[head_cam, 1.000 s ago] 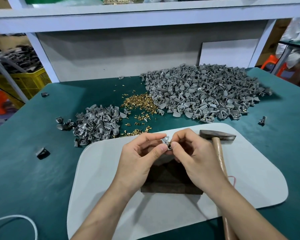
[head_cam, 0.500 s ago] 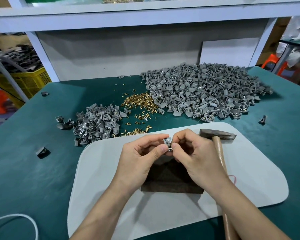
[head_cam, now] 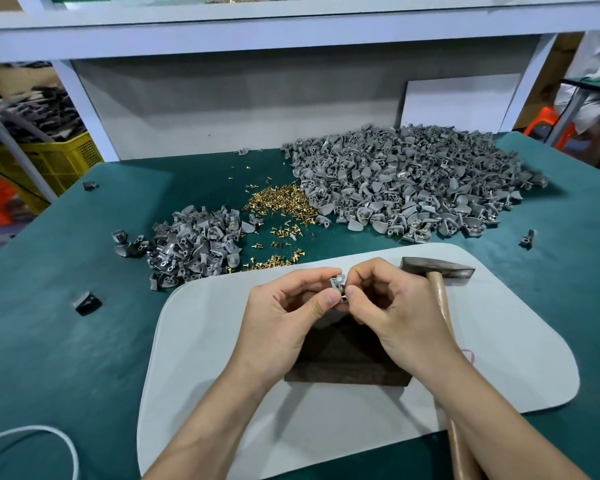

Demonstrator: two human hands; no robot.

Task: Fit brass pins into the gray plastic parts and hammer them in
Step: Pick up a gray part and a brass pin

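My left hand (head_cam: pixel 284 320) and my right hand (head_cam: pixel 395 306) meet above a dark wooden block (head_cam: pixel 347 362), and both pinch one small gray plastic part (head_cam: pixel 338 285) between thumb and fingertips. Any pin in the part is hidden by my fingers. A hammer (head_cam: pixel 440 271) with a wooden handle lies on the white mat (head_cam: pixel 201 341), right of my right hand. Loose brass pins (head_cam: pixel 281 202) are scattered behind the mat. A big heap of gray parts (head_cam: pixel 412 181) lies at the back right, a smaller heap (head_cam: pixel 194 244) at the left.
Green table cover (head_cam: pixel 49 341) carries a few stray dark parts (head_cam: pixel 86 302) on the left and one (head_cam: pixel 527 238) on the right. A white cord (head_cam: pixel 49 441) curls at the bottom left. A white shelf frame (head_cam: pixel 291 39) stands behind; a yellow crate (head_cam: pixel 45 161) sits beyond the table's left.
Both hands have stayed above the block with the gray part; the fingers have shifted only slightly on it. The hammer has not moved.
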